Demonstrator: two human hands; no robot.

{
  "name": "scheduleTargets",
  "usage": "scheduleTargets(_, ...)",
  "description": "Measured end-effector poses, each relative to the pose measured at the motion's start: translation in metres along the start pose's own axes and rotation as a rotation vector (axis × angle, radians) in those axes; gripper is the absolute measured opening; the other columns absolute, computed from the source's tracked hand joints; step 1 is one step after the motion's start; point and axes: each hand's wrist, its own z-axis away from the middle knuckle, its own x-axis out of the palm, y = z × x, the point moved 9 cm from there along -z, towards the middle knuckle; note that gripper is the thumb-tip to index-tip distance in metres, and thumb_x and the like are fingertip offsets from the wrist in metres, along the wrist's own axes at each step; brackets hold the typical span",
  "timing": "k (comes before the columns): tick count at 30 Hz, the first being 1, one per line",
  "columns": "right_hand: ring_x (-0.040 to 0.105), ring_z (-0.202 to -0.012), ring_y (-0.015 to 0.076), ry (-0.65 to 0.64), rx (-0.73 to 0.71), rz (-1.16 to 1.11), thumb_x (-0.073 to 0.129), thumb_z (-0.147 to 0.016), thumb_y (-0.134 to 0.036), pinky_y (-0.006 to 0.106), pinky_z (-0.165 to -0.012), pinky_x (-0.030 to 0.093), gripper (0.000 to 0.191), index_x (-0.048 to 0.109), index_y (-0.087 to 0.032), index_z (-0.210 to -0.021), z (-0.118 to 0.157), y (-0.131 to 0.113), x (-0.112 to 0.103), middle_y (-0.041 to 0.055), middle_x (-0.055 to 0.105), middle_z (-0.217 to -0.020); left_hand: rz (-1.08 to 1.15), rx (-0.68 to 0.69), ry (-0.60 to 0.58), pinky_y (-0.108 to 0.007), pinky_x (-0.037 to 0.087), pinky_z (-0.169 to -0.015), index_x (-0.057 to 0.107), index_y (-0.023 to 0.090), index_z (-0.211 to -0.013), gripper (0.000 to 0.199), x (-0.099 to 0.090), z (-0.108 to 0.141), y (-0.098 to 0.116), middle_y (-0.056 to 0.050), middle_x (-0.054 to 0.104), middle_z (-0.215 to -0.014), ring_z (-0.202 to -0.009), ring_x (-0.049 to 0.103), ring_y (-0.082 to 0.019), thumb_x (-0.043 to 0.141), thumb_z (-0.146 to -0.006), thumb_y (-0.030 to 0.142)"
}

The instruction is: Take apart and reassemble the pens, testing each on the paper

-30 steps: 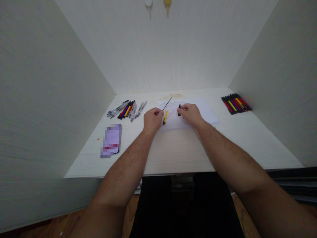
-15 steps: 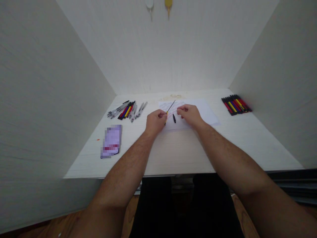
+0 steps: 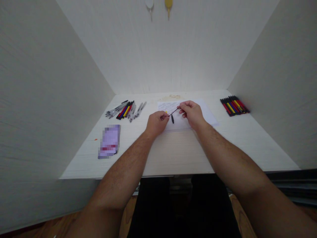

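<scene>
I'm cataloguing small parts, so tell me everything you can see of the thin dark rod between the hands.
The thin dark rod is slender and looks straight. Its left end is pinched by the left hand, its right end by the right hand. It slants up to the right in view, over the paper. Its material and tips cannot be made out.
</scene>
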Motion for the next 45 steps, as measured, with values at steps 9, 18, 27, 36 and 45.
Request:
scheduleTargets(9,0.063,-0.066,0.0136,0.048,-0.090,0.678,0.066,-0.075,-0.028,0.025,-0.063,0.048,0.015,0.072,-0.016,-0.081,-0.008,0.000,-0.013,0.0049,0.072,-0.078,-0.028,-0.053,0.101,-0.028,0.045,-0.067,0.070,0.019,-0.078,0.013,-0.010,-0.003,-0.009,-0.002,0.069,-0.074,-0.070,0.059,-0.016,0.058,-0.079,0.025)
scheduleTargets(18,0.067,-0.093,0.0234,-0.103,-0.117,1.276,0.062,-0.080,-0.037,0.033,-0.083,0.049,0.030,0.076,-0.020,-0.101,0.007,0.005,0.010,0.0099,0.075,-0.100,-0.029,-0.069,0.106,-0.028,0.045,-0.067,0.069,0.020,-0.077,0.014,-0.009,-0.002,-0.010,-0.002,0.069,-0.075,-0.071,0.059,-0.016,0.058,-0.080,0.028)
scheduleTargets(27,0.065,-0.077,0.0200,-0.030,-0.222,1.088,0.063,-0.079,-0.032,0.032,-0.074,0.049,0.017,0.075,-0.020,-0.079,0.006,-0.006,0.007,0.0078,0.074,-0.081,-0.013,-0.061,0.078,-0.028,0.047,-0.069,0.069,0.020,-0.078,0.013,-0.006,-0.002,-0.010,-0.002,0.070,-0.076,-0.074,0.061,-0.016,0.060,-0.080,0.028)
scheduleTargets(36,0.046,-0.048,0.0071,-0.128,-0.031,0.216,0.075,-0.066,-0.035,0.022,-0.041,0.029,0.021,0.070,-0.016,-0.074,0.013,-0.002,0.015,0.0047,0.069,-0.073,0.022,0.074,-0.029,-0.027,0.048,-0.073,0.072,0.019,-0.086,0.013,0.004,0.005,0.011,-0.003,0.071,-0.081,-0.075,0.061,-0.014,0.061,-0.082,0.023)
scheduleTargets(45,0.051,-0.050,0.0083,-0.051,-0.040,0.114,0.071,-0.071,-0.036,0.020,-0.040,0.034,0.021,0.059,-0.019,-0.069,0.010,-0.009,0.005,0.0050,0.068,-0.076,0.073,0.166,-0.029,-0.026,0.045,-0.071,0.071,0.017,-0.080,0.016,0.005,0.008,0.023,-0.004,0.071,-0.080,-0.073,0.059,-0.013,0.058,-0.084,0.025)
